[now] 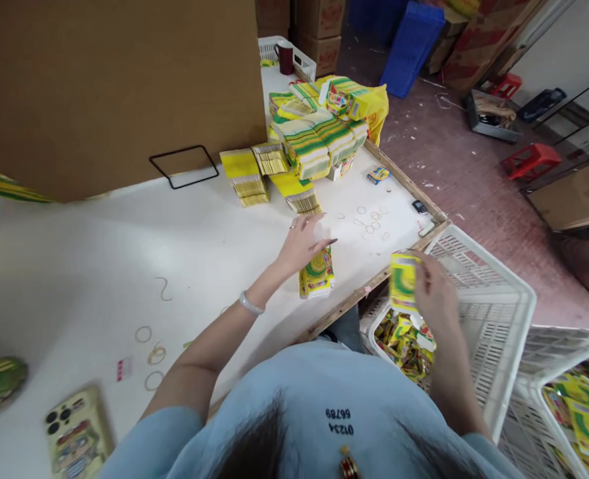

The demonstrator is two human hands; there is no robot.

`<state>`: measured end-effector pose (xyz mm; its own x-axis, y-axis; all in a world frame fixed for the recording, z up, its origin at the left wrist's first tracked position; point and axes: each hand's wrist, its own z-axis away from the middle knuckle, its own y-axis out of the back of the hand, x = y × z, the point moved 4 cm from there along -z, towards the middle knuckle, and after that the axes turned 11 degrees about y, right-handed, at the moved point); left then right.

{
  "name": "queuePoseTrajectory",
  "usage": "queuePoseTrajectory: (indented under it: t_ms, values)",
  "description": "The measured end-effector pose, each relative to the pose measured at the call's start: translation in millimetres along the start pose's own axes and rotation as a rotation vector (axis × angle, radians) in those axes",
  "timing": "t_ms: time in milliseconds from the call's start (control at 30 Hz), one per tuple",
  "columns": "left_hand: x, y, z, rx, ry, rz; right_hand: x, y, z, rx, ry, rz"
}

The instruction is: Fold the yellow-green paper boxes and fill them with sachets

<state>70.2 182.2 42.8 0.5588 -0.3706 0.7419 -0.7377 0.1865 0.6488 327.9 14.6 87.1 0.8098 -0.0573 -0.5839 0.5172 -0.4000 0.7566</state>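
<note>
My left hand (299, 243) is over the table's right part, its fingers spread and the thumb stretched out. Just under it lies a yellow-green printed carton (317, 274); whether the palm touches it I cannot tell. A small whitish patch by the palm is too unclear to name. In my right hand (438, 296), slightly blurred, a small yellow-green box (404, 282) is pinched and held above a white plastic basket (491, 332). Inside that basket lie several filled yellow packs (405, 342). Beyond my left hand are bundles of flat cartons (302, 199).
A heap of banded cartons (324, 140) stands at the back by a yellow bag (377, 110). Rubber bands (371, 226) are scattered about. A phone (78, 432) lies front left. A big cardboard box (115, 93) blocks the back left. A second basket (554, 372) is at right.
</note>
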Motion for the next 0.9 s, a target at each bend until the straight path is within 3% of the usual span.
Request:
queuePoseTrajectory:
  t_ms: [67, 133, 233, 333, 467, 600, 767, 900]
  values:
    - [-23, -4.2, -25, -0.040, 0.083, -0.074, 24, 32, 9, 0.085, -0.109, 0.388]
    - [-39, -8.5, -44, -0.102, 0.104, -0.085, 38, 44, 18, 0.113, -0.158, 0.556]
    - [-45, -8.7, -57, -0.132, 0.040, -0.057, 36, 25, 20, 0.105, -0.059, 0.463]
    - [-35, 1.3, -56, -0.084, -0.060, -0.021, 10, -18, 6, 0.078, 0.122, 0.231]
    - [-1, 24.7, -35, 0.026, -0.197, 0.158, -47, -76, -22, 0.102, 0.371, -0.015]
    - [35, 45.9, -8, 0.074, -0.139, 0.293, -91, -108, -38, 0.165, 0.473, -0.137]
    - [49, 50.9, 29, 0.038, -0.040, 0.493, -99, -101, -28, 0.256, 0.413, -0.287]
    - [52, 19.0, 68, -0.074, -0.187, 0.507, -96, -87, -11, 0.246, 0.279, -0.420]
